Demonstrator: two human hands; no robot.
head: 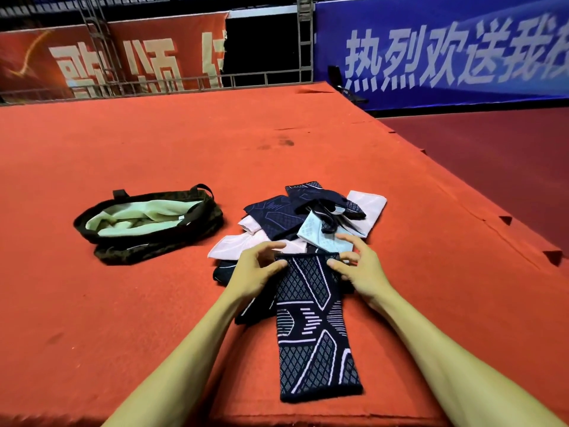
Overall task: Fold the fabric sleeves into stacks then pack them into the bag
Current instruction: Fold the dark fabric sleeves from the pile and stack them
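One navy patterned sleeve [311, 328] lay flat on the red carpet [154, 149], far corners pinched by the left hand [255, 266] and right hand [360, 269], one jumbled pile [308, 217] of navy, pink and pale blue sleeves just beyond, count unclear, one open bag [147, 223] left of it, one red banner [123, 57] and one blue banner [446, 57] behind, both cut off

The bag [147, 223] lies left of the sleeve pile [308, 217], one sleeve [314, 328] nearest.
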